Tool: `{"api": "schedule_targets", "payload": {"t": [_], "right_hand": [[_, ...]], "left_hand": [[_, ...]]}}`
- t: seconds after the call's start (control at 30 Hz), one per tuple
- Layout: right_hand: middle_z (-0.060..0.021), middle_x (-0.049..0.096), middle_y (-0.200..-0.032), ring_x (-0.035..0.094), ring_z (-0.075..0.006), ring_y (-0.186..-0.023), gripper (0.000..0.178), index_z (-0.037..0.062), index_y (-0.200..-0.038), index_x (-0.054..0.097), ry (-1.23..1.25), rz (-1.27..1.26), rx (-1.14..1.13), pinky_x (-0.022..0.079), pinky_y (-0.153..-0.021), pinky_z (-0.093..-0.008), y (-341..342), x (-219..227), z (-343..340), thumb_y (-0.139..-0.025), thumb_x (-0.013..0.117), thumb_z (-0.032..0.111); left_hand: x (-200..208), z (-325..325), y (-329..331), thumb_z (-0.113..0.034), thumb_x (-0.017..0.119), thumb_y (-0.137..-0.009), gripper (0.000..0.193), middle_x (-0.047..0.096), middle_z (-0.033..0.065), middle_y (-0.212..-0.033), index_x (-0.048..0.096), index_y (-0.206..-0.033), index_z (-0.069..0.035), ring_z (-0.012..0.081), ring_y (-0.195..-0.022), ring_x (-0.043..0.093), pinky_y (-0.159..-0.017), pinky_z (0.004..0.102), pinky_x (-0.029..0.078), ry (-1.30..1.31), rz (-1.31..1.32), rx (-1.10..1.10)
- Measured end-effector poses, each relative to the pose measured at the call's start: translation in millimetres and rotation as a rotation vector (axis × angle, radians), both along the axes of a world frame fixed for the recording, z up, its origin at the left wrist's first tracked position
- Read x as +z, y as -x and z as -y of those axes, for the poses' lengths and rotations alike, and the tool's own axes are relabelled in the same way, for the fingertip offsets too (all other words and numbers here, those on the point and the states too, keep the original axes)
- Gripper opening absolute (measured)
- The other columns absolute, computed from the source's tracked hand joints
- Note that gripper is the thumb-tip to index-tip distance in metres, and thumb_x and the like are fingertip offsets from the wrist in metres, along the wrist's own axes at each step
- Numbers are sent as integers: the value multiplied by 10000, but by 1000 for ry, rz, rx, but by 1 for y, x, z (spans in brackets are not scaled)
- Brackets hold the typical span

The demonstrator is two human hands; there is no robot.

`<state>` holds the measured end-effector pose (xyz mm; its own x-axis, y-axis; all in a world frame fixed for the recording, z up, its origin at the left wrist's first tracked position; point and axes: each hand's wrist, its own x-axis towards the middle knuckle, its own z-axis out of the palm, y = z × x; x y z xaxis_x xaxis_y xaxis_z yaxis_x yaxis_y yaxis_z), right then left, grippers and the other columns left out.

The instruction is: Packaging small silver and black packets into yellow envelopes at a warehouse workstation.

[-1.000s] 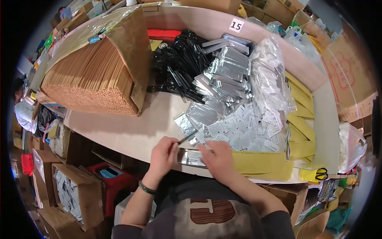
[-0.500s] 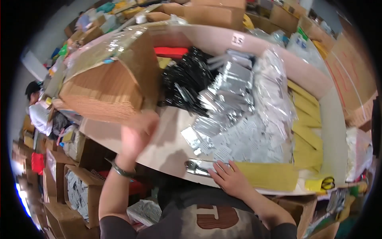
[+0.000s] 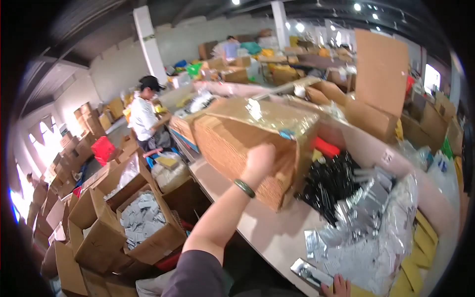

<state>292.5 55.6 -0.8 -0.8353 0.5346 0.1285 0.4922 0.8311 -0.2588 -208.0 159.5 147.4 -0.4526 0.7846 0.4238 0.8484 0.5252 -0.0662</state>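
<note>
A long pale tabletop [image 3: 277,232] runs from the lower right up toward the back of a warehouse room with a dark ceiling, bright lamps and a white pillar [image 3: 148,44]. Brown cartons are piled along the walls and across the floor.

The left hand [image 3: 258,161] reaches out over the tabletop and lies against the side of a big stack of brown flat envelopes [image 3: 237,143]; its fingers curl onto the stack's edge, though whether they grip any envelope cannot be told. A dark green bangle [image 3: 244,188] sits on that wrist. The stack is wrapped on top in clear, shiny plastic film [image 3: 262,114] and stands on the left part of the tabletop. The right hand [image 3: 337,288] shows only as fingertips at the lower edge, resting on a silver foil pouch [image 3: 310,272] that lies at the near rim of the tabletop; whether it grips the pouch cannot be told. The two hands are well apart.

Right of the stack lies a heap of black slim items [image 3: 329,185], with a red flat piece [image 3: 326,147] just behind it. Further right spreads a heap of silver foil pouches [image 3: 366,232], and yellow flat envelopes [image 3: 420,257] lie along the far right rim. A small white square label [image 3: 387,157] lies on the tabletop beyond the black heap.

Left of the tabletop, on the floor, an open carton [image 3: 148,232] holds pale grey packets. Another person in a white top and dark cap [image 3: 144,116] works at the back left.
</note>
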Motion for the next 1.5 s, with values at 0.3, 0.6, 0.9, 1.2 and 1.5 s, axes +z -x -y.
{"api": "schedule_targets", "payload": {"t": [0.3,0.6,0.9,1.2,1.5], "right_hand": [[-289,424,-1420,405,-476,-1315,445,154,-1264,626,210,-143,-46,342,-1100,-540,8,10,-33,-827,705,193],[-322,384,-1436,385,-473,-1341,449,224,-1306,596,147,-10,-33,305,-1116,-564,2,13,-18,-862,656,194],[-279,478,-1355,442,-421,-1283,412,54,-1149,606,106,-102,-82,371,-1059,-518,44,11,-10,-793,722,227],[-244,523,-1291,495,-402,-1206,422,20,-1061,592,40,-124,-133,408,-1000,-500,43,12,-15,-705,755,176],[-121,581,-917,594,-318,-885,102,113,-772,632,34,-180,9,489,-743,-423,26,30,-52,-751,697,189]], "left_hand": [[-73,122,14,-187,522,-1028,213,537,-36,-796,626,-1008,-1,48,-670,419,-609,185,341,-906,1176,-296],[-157,131,-115,-34,661,-884,103,673,101,-883,675,-978,6,162,-791,622,-723,266,491,354,1237,-605],[-146,116,-216,-200,808,-766,338,628,144,-846,615,-941,15,282,-722,643,-690,352,525,145,647,-433],[-160,130,-265,-164,733,-849,452,624,170,-1069,569,-1238,-5,317,-970,634,-850,383,522,199,1680,-764],[-151,110,-217,-232,823,-671,420,644,157,-887,605,-978,-46,356,-832,629,-734,412,508,372,378,-898]]}}
